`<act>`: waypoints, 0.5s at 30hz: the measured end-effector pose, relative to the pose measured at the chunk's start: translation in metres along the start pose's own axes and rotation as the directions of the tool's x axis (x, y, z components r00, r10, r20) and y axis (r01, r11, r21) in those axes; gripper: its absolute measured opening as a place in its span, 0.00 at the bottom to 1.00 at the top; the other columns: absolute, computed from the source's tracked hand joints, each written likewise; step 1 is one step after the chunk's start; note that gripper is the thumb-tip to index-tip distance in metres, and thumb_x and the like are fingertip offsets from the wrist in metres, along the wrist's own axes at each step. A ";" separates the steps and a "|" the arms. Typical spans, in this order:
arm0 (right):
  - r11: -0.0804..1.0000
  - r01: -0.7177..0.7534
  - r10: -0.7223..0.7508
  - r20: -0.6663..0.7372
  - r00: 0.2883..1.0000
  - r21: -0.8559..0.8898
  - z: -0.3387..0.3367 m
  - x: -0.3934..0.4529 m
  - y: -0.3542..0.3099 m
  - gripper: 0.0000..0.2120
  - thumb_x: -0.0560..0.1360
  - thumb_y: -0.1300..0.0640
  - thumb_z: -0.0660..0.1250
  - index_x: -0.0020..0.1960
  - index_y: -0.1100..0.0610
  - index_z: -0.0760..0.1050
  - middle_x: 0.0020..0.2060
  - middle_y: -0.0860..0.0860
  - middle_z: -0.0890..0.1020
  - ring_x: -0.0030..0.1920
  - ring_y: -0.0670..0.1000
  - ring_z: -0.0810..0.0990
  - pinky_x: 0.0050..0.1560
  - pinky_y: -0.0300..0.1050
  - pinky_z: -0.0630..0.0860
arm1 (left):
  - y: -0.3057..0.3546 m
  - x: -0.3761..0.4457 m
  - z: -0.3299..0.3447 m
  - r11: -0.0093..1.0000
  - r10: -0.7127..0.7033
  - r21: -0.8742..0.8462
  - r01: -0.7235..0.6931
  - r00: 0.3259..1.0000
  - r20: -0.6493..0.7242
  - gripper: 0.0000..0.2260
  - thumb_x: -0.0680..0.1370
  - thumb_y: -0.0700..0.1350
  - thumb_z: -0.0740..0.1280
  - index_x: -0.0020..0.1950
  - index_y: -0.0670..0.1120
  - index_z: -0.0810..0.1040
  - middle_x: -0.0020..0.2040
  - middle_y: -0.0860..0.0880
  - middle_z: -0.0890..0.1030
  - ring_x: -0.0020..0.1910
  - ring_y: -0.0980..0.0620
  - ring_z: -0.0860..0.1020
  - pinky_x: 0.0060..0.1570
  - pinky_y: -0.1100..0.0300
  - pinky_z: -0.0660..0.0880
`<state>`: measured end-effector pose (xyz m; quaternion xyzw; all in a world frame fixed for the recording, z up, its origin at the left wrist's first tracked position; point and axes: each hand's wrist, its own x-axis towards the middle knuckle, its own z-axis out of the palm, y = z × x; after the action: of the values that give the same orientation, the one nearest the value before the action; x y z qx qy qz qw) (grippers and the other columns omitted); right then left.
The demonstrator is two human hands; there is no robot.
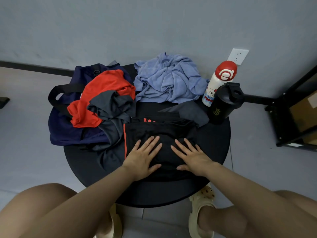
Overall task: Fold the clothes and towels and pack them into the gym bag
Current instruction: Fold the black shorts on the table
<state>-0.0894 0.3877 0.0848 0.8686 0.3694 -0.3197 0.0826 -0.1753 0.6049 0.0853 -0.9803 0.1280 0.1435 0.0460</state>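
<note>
Two hands: left hand [143, 156] and right hand [192, 156] both lie flat, fingers straight and spread, palms down on the black garment.
Tabletop [214, 143]: round, black, carrying everything below.
Gym bag [63, 129]: navy, black strap, at the left edge of the tabletop, partly overhanging it.
Blue towel [169, 79]: crumpled heap at the far side, right of the gym bag.
Black garment [159, 129]: orange stripe down its left side, spread at the near centre under both hands.
Red shirt [103, 93]: bunched, lying on top of the gym bag.
Grey garment [111, 107]: crumpled, overlapping the red shirt, trailing toward the near edge.
Black bottle [223, 105]: upright at the right edge.
White bottle [217, 83]: red lid, cartoon print, just behind the black bottle.
</note>
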 end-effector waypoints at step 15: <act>0.960 0.004 0.154 -0.542 0.826 0.279 -0.048 -0.003 0.011 0.32 0.76 0.47 0.66 0.76 0.49 0.58 0.74 0.47 0.60 0.75 0.49 0.56 0.72 0.46 0.57 | -0.024 0.055 -0.054 0.880 -0.332 -0.409 0.243 0.930 -0.161 0.24 0.78 0.52 0.65 0.71 0.46 0.65 0.77 0.45 0.55 0.76 0.47 0.52 0.73 0.50 0.50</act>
<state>-0.0596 0.3967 0.1235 0.9409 0.2958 -0.0951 -0.1346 -0.1032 0.6078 0.1217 -0.9881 -0.0459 0.0449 -0.1398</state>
